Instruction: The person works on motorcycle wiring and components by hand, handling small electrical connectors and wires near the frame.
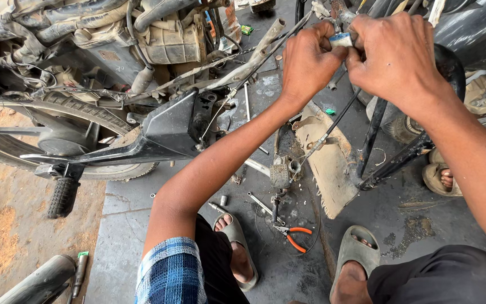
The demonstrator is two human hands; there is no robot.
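Small blue-white packet (341, 39) between fingertips

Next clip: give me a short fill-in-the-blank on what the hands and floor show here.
1. The left hand and right hand together pinch a small ____-coloured object.
2. The pliers on the floor have ____ handles.
3. The pliers lie between the person's two ____.
4. The motorcycle stands to the person's ____.

Missing words: blue; orange; feet; left
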